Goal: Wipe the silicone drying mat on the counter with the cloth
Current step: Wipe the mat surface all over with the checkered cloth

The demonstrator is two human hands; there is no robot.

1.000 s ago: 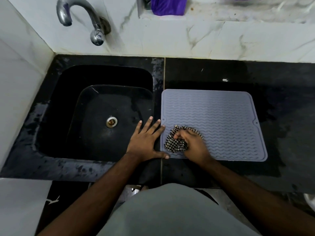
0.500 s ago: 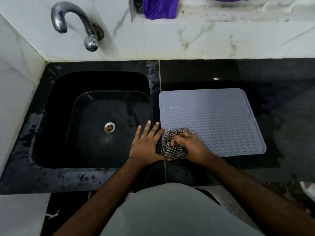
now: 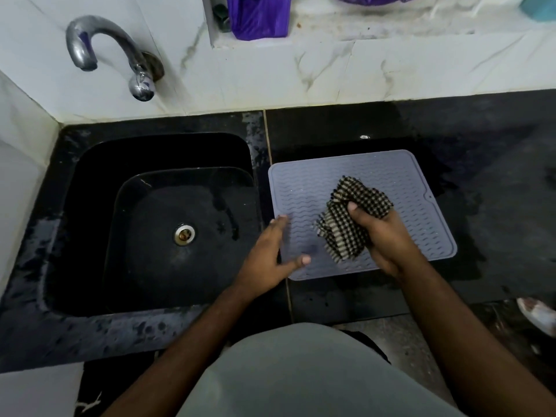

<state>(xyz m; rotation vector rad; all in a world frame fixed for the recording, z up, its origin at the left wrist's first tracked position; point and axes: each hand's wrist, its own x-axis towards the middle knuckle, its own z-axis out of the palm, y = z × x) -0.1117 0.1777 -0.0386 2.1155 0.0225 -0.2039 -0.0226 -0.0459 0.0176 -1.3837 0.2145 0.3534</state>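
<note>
The grey silicone drying mat [image 3: 304, 188] lies flat on the black counter just right of the sink, its wavy ribs showing. The bunched black-and-cream checked cloth [image 3: 346, 221] sits over its middle, seemingly lifted clear.

The left hand [image 3: 267, 251] is blurred, so I cannot tell if it touches the mat [image 3: 304, 188]. The right hand [image 3: 382, 236] and the cloth [image 3: 346, 221] hide the middle of the mat. The top edge cuts off a purple bag [image 3: 258, 16]; the right edge cuts a pale object [image 3: 538, 314].
</note>
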